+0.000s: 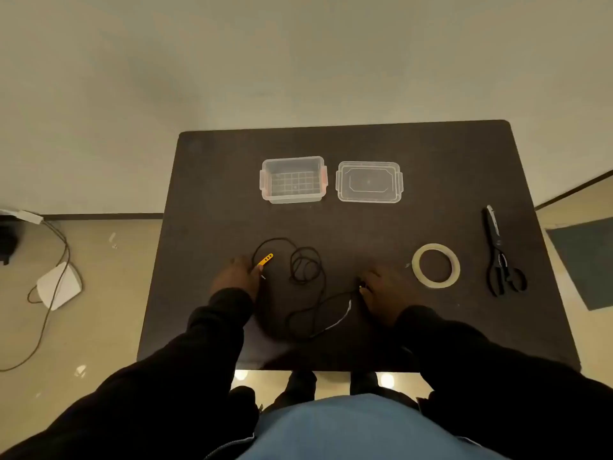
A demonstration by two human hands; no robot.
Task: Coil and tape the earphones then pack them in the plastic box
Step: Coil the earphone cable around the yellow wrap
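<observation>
Black earphones (pixel 305 267) lie loosely tangled on the dark table (pixel 348 220), their cable running between my hands. My left hand (pixel 237 277) pinches the cable end by a small yellow piece (pixel 266 259) at the left. My right hand (pixel 384 287) holds the other end, where the earbuds are, at the right. The clear plastic box (pixel 293 179) stands open at the back of the table, empty. Its clear lid (pixel 369 181) lies flat to the right of it. A roll of clear tape (pixel 436 265) lies flat just right of my right hand.
Black scissors (pixel 501 254) lie near the table's right edge, blades pointing away. On the floor to the left sit a white device (pixel 59 285) and trailing cables (pixel 53 237). A wall stands behind the table. A dark mat (pixel 587 260) lies on the floor at right.
</observation>
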